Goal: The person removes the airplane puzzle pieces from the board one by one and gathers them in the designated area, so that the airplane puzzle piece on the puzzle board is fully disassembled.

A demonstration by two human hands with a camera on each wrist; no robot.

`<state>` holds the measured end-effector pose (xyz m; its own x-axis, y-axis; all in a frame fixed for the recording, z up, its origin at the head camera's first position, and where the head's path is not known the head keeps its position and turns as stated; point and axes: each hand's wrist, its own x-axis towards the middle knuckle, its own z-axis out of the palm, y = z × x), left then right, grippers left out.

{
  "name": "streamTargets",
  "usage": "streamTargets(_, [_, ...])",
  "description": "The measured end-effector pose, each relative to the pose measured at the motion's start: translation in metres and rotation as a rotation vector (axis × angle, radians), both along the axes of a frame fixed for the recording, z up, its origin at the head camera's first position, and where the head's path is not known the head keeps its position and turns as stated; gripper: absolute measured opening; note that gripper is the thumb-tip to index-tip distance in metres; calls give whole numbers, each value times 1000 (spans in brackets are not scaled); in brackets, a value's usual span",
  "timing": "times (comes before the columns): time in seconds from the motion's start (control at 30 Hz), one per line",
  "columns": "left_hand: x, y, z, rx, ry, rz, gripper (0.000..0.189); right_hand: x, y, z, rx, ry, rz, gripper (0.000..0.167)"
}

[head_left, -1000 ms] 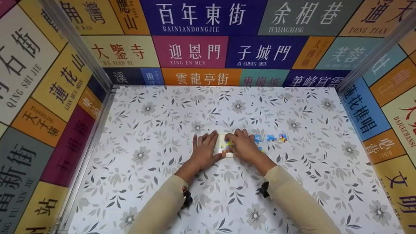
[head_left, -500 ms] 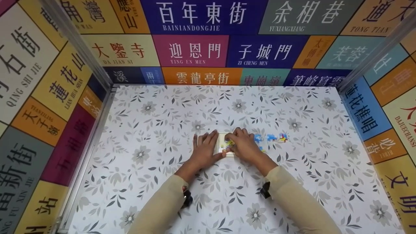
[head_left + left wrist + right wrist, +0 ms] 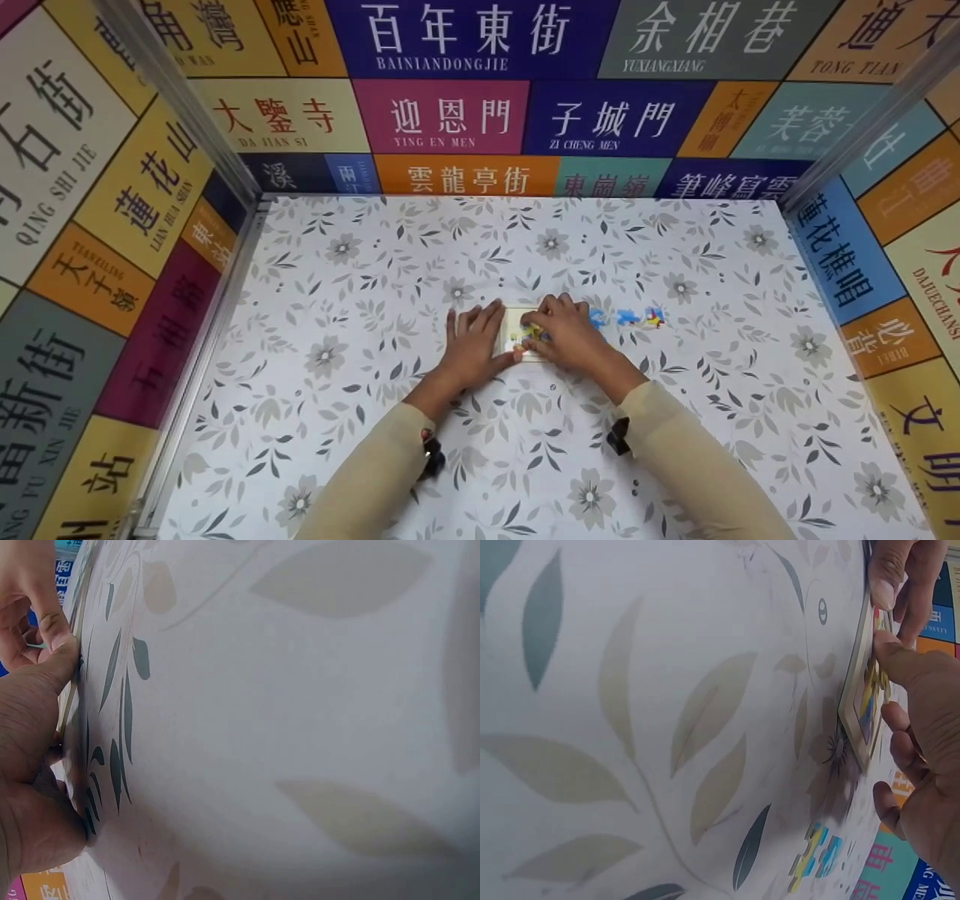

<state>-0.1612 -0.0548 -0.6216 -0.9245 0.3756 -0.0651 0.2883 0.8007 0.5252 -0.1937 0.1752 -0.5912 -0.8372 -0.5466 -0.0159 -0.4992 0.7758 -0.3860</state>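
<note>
A small jigsaw puzzle tray (image 3: 512,313) with a pale frame lies on the table, with coloured pieces inside. My left hand (image 3: 472,349) lies along its left side, fingers extended and thumb on the near edge. My right hand (image 3: 571,334) is over the tray, its thumb and fingers pinching a yellowish puzzle piece (image 3: 885,685) against the inside. Much of the tray is hidden under this hand. In the right wrist view, the left thumb (image 3: 885,594) touches the tray's frame close to my right thumb.
Loose blue puzzle pieces (image 3: 627,317) and a multicoloured piece (image 3: 655,318) lie in a row to the right of the tray. The floral tabletop (image 3: 420,247) is enclosed by panels (image 3: 450,116) printed with signs at the back and sides.
My right hand and forearm have shifted slightly right, now covering the loose pieces seen beneath the hand before. My left hand stays in place at the tray.
</note>
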Motion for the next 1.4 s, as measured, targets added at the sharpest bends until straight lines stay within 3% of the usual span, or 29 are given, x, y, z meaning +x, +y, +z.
streamTargets(0.37, [-1, 0, -1, 4, -10, -13, 93, 1, 7, -7, -15, 146, 20, 39])
streamTargets(0.7, [1, -3, 2, -36, 28, -43, 80, 5, 10, -11, -32, 119, 6, 36])
streamTargets(1.0, [1, -1, 2, -70, 33, -76, 75, 6, 13, -11, -19, 122, 0, 37])
streamTargets(1.4, [1, -2, 0, -55, 9, -85, 76, 10, 31, -6, -92, 151, 15, 34])
